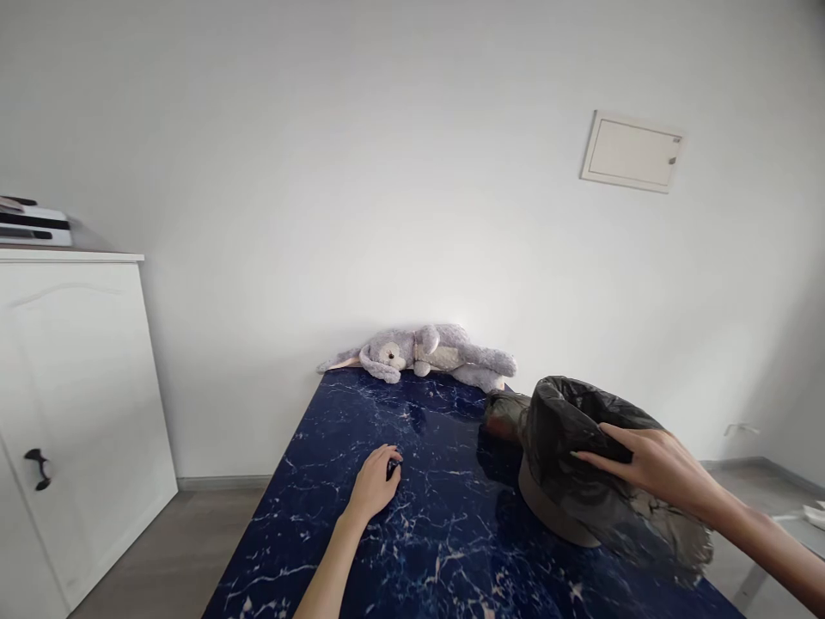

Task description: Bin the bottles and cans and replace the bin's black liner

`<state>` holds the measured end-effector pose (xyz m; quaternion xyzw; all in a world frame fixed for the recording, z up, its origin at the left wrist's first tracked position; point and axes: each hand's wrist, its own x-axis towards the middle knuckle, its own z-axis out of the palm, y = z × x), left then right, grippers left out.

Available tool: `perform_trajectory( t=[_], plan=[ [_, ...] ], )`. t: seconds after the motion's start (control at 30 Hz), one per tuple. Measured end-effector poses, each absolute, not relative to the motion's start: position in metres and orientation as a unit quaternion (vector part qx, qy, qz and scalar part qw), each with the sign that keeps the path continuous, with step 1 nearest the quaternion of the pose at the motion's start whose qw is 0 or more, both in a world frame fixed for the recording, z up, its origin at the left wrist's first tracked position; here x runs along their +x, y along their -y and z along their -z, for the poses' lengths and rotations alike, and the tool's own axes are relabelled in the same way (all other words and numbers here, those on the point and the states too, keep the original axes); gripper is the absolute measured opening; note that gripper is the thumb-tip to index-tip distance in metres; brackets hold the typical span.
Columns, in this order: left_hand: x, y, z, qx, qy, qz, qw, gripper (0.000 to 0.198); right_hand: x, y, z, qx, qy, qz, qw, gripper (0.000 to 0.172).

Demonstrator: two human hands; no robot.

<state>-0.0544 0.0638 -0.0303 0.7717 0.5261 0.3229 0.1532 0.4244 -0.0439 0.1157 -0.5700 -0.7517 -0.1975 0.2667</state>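
Observation:
A brown-grey bin (547, 503) stands on the right part of the blue marbled table (425, 550), with a black plastic bag (567, 438) lining it and hanging over its rim. My right hand (635, 460) is at the bin's near right side, its thumb and fingers closed on the bag near the rim. Left of the bin, my left hand (380, 477) rests on the table with its fingers curled; a small dark gap shows between thumb and fingers, and whether anything is in it cannot be made out.
A grey plush rabbit (438, 351) lies along the table's far edge against the wall. At the left stands a white cabinet (77, 387) with a white and black device (35, 225) on top. A panel (632, 152) is set in the wall.

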Motion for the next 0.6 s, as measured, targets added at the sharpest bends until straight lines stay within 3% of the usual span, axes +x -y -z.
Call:
perform_trajectory(
  t=[0.1,0.23,0.4,0.6],
  plan=[
    [-0.056,-0.065,0.030,0.773,-0.521,-0.329,0.150,0.024,0.418,0.050,-0.108,-0.531,0.756,0.286,0.256,0.062],
    [-0.054,-0.069,0.030,0.776,-0.519,-0.329,0.142,0.022,0.388,0.067,-0.092,-0.485,0.723,0.357,0.339,0.055],
    [-0.052,-0.075,0.030,0.787,-0.508,-0.322,0.138,0.017,0.345,0.094,-0.057,-0.444,0.777,0.305,0.327,0.059],
    [-0.051,-0.078,0.031,0.797,-0.497,-0.313,0.143,0.026,0.319,0.114,-0.006,-0.419,0.836,0.198,0.296,0.058]
  ],
)
